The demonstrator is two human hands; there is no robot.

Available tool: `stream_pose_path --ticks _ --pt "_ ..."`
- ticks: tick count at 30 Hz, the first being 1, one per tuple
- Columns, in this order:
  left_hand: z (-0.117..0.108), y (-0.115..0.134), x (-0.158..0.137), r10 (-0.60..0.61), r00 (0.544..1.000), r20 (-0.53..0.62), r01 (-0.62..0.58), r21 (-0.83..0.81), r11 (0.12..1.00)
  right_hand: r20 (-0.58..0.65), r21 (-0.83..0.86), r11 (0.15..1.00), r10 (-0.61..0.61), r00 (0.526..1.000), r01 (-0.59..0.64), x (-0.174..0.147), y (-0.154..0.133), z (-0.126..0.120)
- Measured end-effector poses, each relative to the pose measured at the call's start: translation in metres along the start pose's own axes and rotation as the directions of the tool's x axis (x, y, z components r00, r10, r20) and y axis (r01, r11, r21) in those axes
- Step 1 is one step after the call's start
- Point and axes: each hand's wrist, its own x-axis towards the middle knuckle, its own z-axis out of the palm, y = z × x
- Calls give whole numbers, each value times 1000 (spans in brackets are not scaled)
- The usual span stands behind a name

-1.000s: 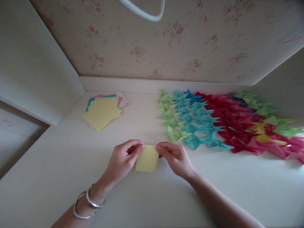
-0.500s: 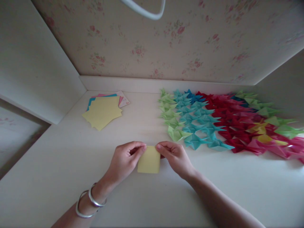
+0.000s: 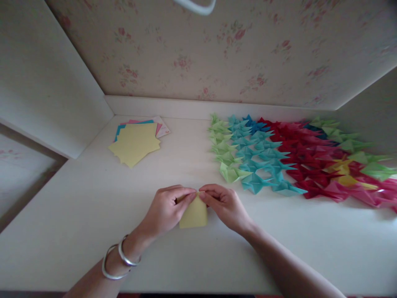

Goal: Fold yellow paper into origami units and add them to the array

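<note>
From my remote seat I saw that the fingertips of the left hand (image 3: 167, 210) and right hand (image 3: 226, 208) had drawn closer together along the far edge of the paper (image 3: 194, 216). It was pale yellow, plain and roughly square, its near edge straight; fingers hid its far corners, so I could not make out any fold there. The paper sat over the bench (image 3: 93, 215), between the two hands and on the near side of their fingertips. Each hand pinched its far edge between thumb and fingers, nearly meeting mid-edge.
</note>
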Motion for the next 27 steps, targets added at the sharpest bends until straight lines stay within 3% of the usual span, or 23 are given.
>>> stream_pose_path --ticks 4,9,14,17,24,27 --pt "-2 1 0 -25 999 -26 25 -4 1000 56 82 995 46 997 -51 1 -1 -2" --pt "-2 2 1 -110 991 71 116 -85 990 40 -80 997 -8 999 11 0 -6 -5" --pt "-2 3 1 -166 972 168 194 -166 967 99 -228 969 -73 992 94 -4 -11 -5" --pt "-3 2 -1 -191 962 195 219 -131 967 119 -219 971 -68 991 93 -4 -10 -5" --pt "-5 3 -2 -202 952 231 235 -128 963 64 -19 997 69 996 -68 -1 -4 -3" --pt "-4 5 -2 -218 947 237 259 -157 953 57 -62 998 28 998 -24 -2 -6 -4"
